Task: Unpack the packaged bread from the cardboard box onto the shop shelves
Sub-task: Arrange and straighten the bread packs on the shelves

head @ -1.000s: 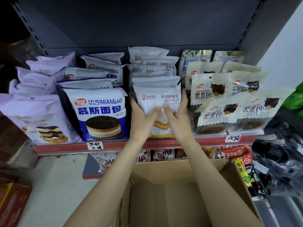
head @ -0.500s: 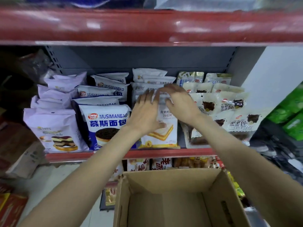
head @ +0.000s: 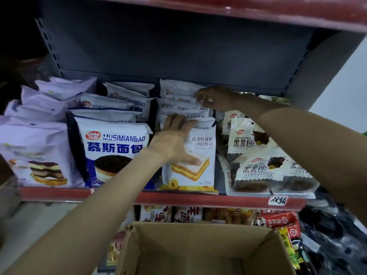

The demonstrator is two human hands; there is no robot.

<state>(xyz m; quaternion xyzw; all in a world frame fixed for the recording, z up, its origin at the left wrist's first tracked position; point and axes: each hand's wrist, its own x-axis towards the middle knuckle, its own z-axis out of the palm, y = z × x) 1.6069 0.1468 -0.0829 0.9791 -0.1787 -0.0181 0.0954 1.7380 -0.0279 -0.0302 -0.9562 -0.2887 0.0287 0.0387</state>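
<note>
Evidently steadying the row, left hand [head: 174, 143] lies flat against the front toast pack [head: 195, 167], while right hand [head: 216, 97], apart, pinches rear packs [head: 178, 90] upright.

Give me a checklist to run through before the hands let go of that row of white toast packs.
1. Front toast pack upright at shelf edge: ok.
2. Left hand steadying it, thumb on its face: ok.
3. Right hand on the rear packs: ok.
4. Rear packs standing straight: cannot tell.
5. Cardboard box emptied: cannot tell, only part shows.
</note>
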